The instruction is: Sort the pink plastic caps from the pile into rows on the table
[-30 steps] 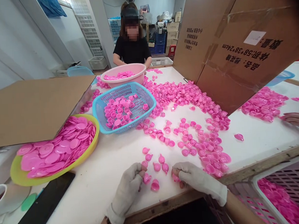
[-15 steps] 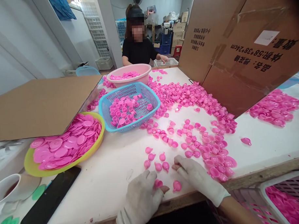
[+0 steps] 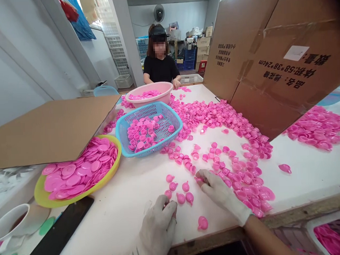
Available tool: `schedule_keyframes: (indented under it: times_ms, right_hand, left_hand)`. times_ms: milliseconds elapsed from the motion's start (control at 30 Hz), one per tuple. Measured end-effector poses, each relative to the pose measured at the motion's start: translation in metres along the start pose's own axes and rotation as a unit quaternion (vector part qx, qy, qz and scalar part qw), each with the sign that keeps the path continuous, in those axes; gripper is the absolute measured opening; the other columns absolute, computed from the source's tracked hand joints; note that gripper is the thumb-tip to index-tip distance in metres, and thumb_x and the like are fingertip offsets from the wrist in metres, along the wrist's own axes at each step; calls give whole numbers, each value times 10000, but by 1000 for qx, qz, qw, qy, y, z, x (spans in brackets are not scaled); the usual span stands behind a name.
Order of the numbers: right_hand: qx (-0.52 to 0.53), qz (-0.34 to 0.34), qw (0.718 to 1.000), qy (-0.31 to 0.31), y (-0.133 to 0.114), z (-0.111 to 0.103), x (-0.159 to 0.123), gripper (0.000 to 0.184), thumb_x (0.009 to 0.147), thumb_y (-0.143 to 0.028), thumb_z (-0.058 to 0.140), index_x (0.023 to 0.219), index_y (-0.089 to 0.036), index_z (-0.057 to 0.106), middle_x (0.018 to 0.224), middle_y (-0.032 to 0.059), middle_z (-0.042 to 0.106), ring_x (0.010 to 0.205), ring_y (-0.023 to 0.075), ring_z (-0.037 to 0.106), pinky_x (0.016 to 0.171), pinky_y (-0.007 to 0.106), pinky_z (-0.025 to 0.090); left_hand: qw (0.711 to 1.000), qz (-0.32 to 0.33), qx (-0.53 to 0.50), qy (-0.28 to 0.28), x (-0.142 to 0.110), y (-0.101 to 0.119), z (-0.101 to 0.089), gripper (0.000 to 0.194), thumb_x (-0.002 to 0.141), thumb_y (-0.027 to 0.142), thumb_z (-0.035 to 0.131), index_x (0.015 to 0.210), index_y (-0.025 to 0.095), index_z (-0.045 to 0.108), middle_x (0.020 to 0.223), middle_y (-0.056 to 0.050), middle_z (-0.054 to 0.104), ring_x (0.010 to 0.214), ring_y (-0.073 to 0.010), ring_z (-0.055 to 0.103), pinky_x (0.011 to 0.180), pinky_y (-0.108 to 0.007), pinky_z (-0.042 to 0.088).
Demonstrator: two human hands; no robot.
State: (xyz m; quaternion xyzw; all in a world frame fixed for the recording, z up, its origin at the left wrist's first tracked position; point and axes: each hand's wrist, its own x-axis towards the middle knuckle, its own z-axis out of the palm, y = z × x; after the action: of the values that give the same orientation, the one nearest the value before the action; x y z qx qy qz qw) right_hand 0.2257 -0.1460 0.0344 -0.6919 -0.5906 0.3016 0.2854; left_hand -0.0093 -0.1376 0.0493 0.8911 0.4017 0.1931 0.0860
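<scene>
Curls the gloved left hand [image 3: 158,226] on the near side of the blue basket [image 3: 167,139], fingertips close to the thumb. Extends the gloved right hand [image 3: 219,191] nearer and rightward of the blue basket, fingers bent, forearm bare.

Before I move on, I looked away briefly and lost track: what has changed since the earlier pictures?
The right hand let go of a pink piece, now near the table's edge, and moved forward to the scattered pieces. The piece by the left hand is now hidden. Blue basket, yellow basin and phone stayed put.
</scene>
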Motion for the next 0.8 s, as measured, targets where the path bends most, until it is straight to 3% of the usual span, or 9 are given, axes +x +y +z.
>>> schedule_keyframes:
  times_ms: [100, 167, 300, 400, 533, 600, 700, 800]
  right_hand:
    - [140, 79, 974, -158, -2, -5, -17, 154, 789, -188, 435, 887, -196, 554, 658, -33, 485, 561, 105, 494, 504, 209, 379]
    - [130, 76, 970, -189, -4, -6, -27, 167, 736, -148, 464, 843, -194, 585, 680, -27, 499, 586, 101, 494, 522, 204, 374]
    - [19, -14, 993, -119, -9, -7, -30, 148, 698, -110, 506, 762, -193, 611, 806, 1, 539, 707, 121, 514, 639, 230, 395]
    - [-21, -51, 998, -28, -11, -7, -13, 205, 744, -108, 485, 891, -202, 593, 906, 21, 543, 735, 134, 533, 664, 249, 413]
    - [-102, -72, 988, 86, -16, 0, 21, 266, 754, -102, 504, 998, -191, 561, 1034, 88, 529, 925, 216, 528, 791, 313, 427]
    - [-123, -64, 985, 106, -17, 6, 32, 292, 728, -87, 524, 999, -192, 550, 1025, 97, 539, 967, 239, 516, 817, 324, 422]
    - [-110, -58, 987, 106, -16, 11, 33, 256, 732, -69, 471, 948, -190, 535, 924, 72, 559, 879, 210, 533, 790, 310, 421]
    - [-48, -57, 994, 83, -10, 7, 23, 159, 758, -115, 428, 863, -186, 523, 830, 38, 562, 771, 174, 524, 715, 282, 416]
  left_hand:
    - [1000, 12, -1, 1, 1, 3, 3, 237, 799, 117, 449, 927, 223, 617, 936, -59, 577, 707, -160, 587, 610, -263, 482]
    - [999, 34, -5, -9, 0, 5, 10, 280, 807, 131, 466, 1042, 209, 597, 971, -78, 575, 735, -169, 594, 624, -269, 500]
    - [996, 85, 33, -25, -8, 7, 23, 403, 794, 56, 456, 1157, 200, 552, 961, -82, 606, 794, -201, 595, 682, -310, 510]
    - [996, 67, 48, -43, -13, 7, 27, 360, 726, 29, 521, 1026, 211, 603, 945, -60, 628, 762, -209, 584, 675, -337, 504]
    - [998, 41, 4, -40, -7, 5, 22, 312, 667, 60, 593, 939, 211, 621, 945, -59, 634, 773, -219, 596, 664, -345, 514]
    - [999, 45, -13, -4, 7, -2, 18, 319, 700, 106, 592, 1001, 208, 613, 1048, -92, 620, 866, -240, 607, 717, -367, 528]
    - [997, 44, -30, 48, 36, -21, 14, 371, 773, 136, 529, 1137, 190, 571, 1250, -138, 547, 1110, -271, 550, 893, -414, 504]
    - [997, 35, -64, 15, 57, -37, 17, 360, 818, 159, 481, 1168, 168, 563, 1304, -140, 531, 1231, -257, 483, 989, -408, 461]
